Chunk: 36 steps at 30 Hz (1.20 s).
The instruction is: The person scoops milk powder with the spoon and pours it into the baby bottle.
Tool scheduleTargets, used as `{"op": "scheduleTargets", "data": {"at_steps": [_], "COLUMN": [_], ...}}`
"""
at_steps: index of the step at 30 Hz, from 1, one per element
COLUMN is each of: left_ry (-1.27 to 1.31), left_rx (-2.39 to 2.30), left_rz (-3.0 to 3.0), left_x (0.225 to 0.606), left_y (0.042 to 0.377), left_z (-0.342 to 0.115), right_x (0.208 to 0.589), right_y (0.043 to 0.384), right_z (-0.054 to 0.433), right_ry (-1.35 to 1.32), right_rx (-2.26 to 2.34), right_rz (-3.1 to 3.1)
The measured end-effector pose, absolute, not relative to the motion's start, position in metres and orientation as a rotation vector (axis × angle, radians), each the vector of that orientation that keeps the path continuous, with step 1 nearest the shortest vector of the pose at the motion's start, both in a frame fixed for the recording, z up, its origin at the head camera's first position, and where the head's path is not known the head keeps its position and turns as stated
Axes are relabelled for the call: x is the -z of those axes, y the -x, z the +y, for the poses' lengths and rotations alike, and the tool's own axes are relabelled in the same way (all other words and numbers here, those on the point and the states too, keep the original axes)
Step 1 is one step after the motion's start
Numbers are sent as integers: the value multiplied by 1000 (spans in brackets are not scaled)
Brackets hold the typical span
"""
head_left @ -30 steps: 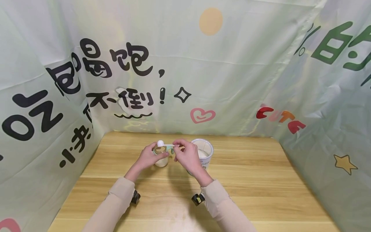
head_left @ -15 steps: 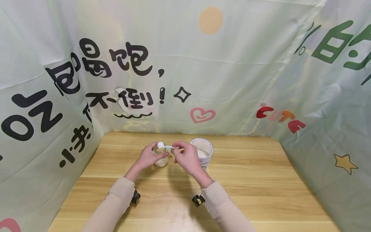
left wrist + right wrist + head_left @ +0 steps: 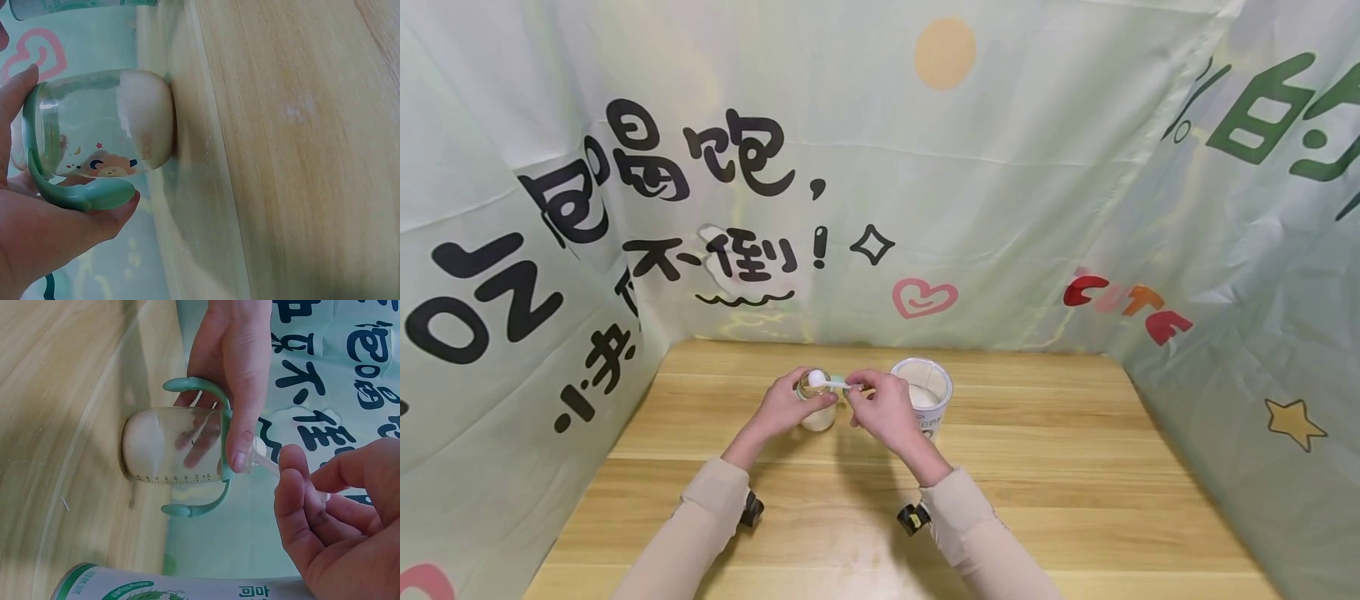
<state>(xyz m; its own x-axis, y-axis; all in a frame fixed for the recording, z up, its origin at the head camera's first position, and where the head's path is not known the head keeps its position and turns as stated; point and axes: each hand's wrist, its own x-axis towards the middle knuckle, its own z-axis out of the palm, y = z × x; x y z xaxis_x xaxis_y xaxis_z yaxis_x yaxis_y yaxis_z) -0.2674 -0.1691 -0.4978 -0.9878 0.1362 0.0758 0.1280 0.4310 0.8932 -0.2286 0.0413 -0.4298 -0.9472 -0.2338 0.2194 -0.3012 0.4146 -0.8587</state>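
A clear baby bottle (image 3: 818,418) with green side handles (image 3: 194,385) stands upright on the table, pale powder filling its lower part. My left hand (image 3: 786,407) grips it round the neck, thumb and fingers on the green collar (image 3: 29,125). Between the thumb and fingers of my right hand (image 3: 883,407) is the thin handle of a white scoop (image 3: 837,384). The scoop's rounded head sits at the bottle's open mouth, overlapping the rim in the head view. What the scoop contains is hidden.
Just right of the bottle, partly behind my right hand, stands an open white-and-green powder can (image 3: 946,396) with pale powder inside. The wooden table (image 3: 1060,467) is bounded by printed fabric walls (image 3: 1015,208) at the back and both sides.
The scoop's head has come down slightly towards the bottle's mouth, and my right hand has dipped a little with it. My left hand and the bottle stay put.
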Motion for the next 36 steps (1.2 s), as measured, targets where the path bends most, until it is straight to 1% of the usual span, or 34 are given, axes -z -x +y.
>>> {"op": "scheduleTargets", "data": {"at_steps": [6, 23, 36], "left_ry": [-247, -215, -194], "left_rx": [-1637, -1631, -1610], "left_rz": [2653, 2661, 2670], "left_x": [498, 499, 500], "left_y": [267, 266, 269], "left_z": [-169, -169, -169], "right_x": [429, 424, 414], "right_y": [228, 229, 229], "right_z": [42, 46, 65], "right_ry": [-491, -368, -295], "right_rx": [-1631, -1763, -1800], "right_rz": [-2572, -2379, -2262]}}
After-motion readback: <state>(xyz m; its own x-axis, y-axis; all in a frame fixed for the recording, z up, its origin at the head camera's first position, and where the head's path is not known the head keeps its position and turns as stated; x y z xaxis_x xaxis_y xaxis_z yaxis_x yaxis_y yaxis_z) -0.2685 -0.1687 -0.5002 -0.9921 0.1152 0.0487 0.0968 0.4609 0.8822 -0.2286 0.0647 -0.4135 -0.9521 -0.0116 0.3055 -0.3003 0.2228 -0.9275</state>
